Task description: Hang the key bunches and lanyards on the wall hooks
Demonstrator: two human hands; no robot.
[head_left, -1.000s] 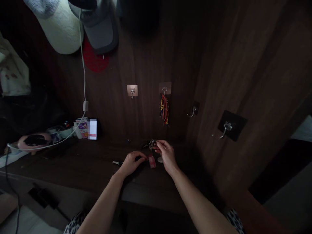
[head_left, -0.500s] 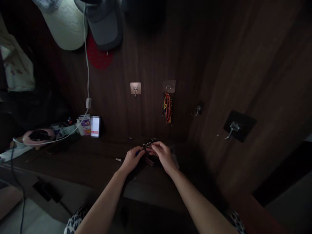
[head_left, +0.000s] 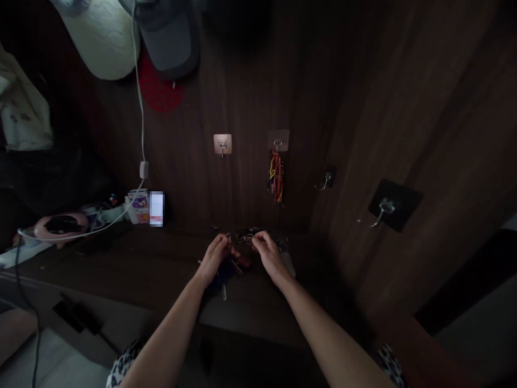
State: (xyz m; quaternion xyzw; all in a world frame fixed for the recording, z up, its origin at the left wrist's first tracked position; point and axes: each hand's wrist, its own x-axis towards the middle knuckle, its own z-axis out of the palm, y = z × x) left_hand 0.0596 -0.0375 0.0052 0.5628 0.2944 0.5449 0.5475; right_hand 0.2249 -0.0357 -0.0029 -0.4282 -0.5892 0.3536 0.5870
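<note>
In the head view my left hand (head_left: 214, 258) and my right hand (head_left: 269, 257) pinch opposite sides of a metal key ring bunch (head_left: 242, 236) just above a dark wooden desktop (head_left: 121, 269). Several rings link together between my fingertips. Below my left hand hang dark keys (head_left: 221, 279) with a silver blade showing. A reddish tag (head_left: 242, 262) sits between my hands, partly hidden and in dim light. Next to my right hand lies a pale flat item (head_left: 288, 265), mostly in shadow.
Adhesive wall hooks (head_left: 222, 144) line the dark wood panel, one holding coloured cords (head_left: 276, 175). A black-plated hook (head_left: 391, 205) is at right. A white cable (head_left: 141, 124) runs down to cluttered items and a pink dish (head_left: 60, 227) at left.
My hands have drawn closer and lifted the key bunch higher, spreading its rings. Keys now dangle below my left hand, and the reddish tag no longer lies plainly on the desk.
</note>
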